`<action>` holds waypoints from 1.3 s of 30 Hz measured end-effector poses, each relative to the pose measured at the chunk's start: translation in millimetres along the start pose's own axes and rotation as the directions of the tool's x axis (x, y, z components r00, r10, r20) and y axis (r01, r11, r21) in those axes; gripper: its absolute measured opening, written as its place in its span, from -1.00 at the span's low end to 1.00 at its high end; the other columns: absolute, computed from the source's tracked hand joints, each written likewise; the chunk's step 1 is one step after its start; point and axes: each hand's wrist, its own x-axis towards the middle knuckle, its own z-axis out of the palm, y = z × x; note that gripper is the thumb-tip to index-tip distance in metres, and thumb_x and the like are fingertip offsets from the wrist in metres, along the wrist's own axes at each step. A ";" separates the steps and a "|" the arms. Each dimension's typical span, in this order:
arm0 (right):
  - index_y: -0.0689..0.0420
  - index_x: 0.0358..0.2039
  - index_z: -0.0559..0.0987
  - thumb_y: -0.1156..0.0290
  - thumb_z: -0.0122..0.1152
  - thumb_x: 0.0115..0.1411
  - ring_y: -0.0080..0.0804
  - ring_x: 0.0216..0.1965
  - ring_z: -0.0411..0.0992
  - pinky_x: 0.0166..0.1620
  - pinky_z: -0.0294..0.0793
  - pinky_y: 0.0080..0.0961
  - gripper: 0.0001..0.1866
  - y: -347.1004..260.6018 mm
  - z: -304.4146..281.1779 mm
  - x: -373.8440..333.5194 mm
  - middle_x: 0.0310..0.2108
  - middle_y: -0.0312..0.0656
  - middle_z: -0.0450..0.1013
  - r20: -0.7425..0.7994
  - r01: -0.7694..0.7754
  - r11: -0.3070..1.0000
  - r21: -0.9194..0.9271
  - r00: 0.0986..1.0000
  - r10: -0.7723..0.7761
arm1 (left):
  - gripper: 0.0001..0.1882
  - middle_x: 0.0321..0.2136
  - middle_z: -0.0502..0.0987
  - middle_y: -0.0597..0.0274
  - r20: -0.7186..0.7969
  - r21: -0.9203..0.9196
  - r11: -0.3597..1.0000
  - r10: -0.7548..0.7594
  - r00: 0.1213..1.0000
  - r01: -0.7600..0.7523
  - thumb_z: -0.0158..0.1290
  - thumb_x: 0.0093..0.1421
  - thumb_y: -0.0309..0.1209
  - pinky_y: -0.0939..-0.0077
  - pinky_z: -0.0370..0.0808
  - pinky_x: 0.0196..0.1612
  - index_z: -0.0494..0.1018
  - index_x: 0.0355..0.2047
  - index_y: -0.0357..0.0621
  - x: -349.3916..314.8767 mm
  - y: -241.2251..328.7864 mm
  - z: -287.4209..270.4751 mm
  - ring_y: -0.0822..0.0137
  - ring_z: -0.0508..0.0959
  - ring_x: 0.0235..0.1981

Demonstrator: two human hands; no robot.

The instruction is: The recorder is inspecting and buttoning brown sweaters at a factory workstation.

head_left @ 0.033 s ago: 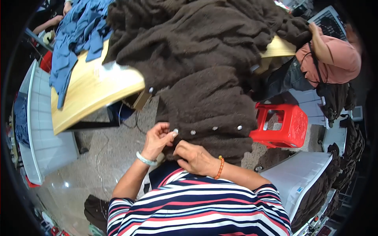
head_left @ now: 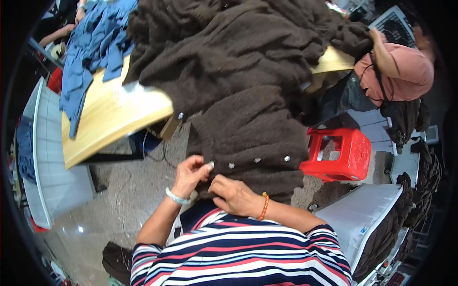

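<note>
A dark brown fuzzy knit garment [head_left: 253, 124] hangs over the table's near edge toward my lap. Several shiny silver-toned buttons [head_left: 257, 160] run across its lower part in a row. My left hand [head_left: 189, 175], wearing a pale bracelet, pinches the garment's left edge at the leftmost button, thumb beside it. Closer to my body, my right hand [head_left: 237, 194] has its fingers curled onto the same cloth just below that button; an orange bead bracelet circles its wrist. The cloth beneath the right fingers is hidden.
A pale wooden table [head_left: 109, 112] bears more brown garments and a blue pile of cloth [head_left: 95, 45]. A red plastic stool [head_left: 341, 155] stands to the right. White bins [head_left: 350, 214] flank both sides. A person in a pink shirt [head_left: 405, 69] handles brown cloth at far right.
The whole view has shifted slightly, with the garment's buttons appearing a little lower. Both hands keep nearly the same hold on the cloth.
</note>
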 end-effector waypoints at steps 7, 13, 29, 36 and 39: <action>0.25 -0.17 0.43 0.54 0.23 0.02 0.03 -0.18 0.45 -0.17 0.52 -0.23 -0.67 2.9 -3.9 5.8 -0.19 0.02 0.33 -0.111 0.004 0.997 -0.077 0.994 -0.013 | -0.91 -0.52 0.51 0.38 0.028 -0.079 0.994 0.081 0.996 -0.079 0.18 0.18 -0.56 0.70 0.39 -0.45 0.47 -0.35 -0.23 -2.3 0.5 5.7 0.59 0.46 -0.53; 0.26 -0.19 0.40 0.55 0.22 0.00 0.10 -0.17 0.46 -0.18 0.51 -0.12 -0.67 8.1 3.2 7.8 -0.18 0.08 0.35 -0.098 0.038 0.998 -0.052 0.994 -0.043 | -0.89 -0.42 0.57 0.31 0.105 -0.242 0.969 -0.013 0.994 0.038 0.15 0.19 -0.60 0.74 0.43 -0.47 0.46 -0.31 -0.16 3.0 -2.2 3.2 0.56 0.52 -0.51; 0.32 -0.04 0.42 0.52 0.10 0.12 -0.10 -0.26 0.49 -0.20 0.54 -0.29 -0.64 21.4 2.9 5.5 -0.30 -0.01 0.42 -0.319 0.018 0.953 -0.304 0.940 -0.120 | -0.88 -0.55 0.48 0.41 0.161 -0.246 0.963 -0.071 0.984 0.110 0.17 0.17 -0.58 0.75 0.35 -0.55 0.44 -0.38 -0.11 -12.0 18.1 4.7 0.60 0.43 -0.62; 0.30 -0.12 0.46 0.48 0.23 0.08 -0.09 -0.28 0.49 -0.21 0.52 -0.29 -0.66 25.4 0.9 6.0 -0.33 -0.04 0.41 -0.240 -0.022 0.919 -0.394 0.968 -0.080 | -0.92 -0.57 0.49 0.45 0.144 -0.065 0.997 0.054 0.988 -0.045 0.18 0.19 -0.55 0.75 0.35 -0.50 0.48 -0.41 -0.16 -9.2 9.2 3.0 0.64 0.44 -0.57; 0.29 -0.11 0.46 0.46 0.23 0.08 -0.07 -0.27 0.50 -0.21 0.51 -0.28 -0.65 31.6 -6.1 7.6 -0.33 -0.04 0.41 -0.263 0.014 0.951 -0.309 0.960 -0.099 | -0.88 -0.42 0.50 0.48 0.125 0.072 0.984 0.156 0.980 -0.165 0.14 0.21 -0.55 0.75 0.34 -0.39 0.51 -0.22 -0.22 -14.2 3.5 0.2 0.67 0.41 -0.45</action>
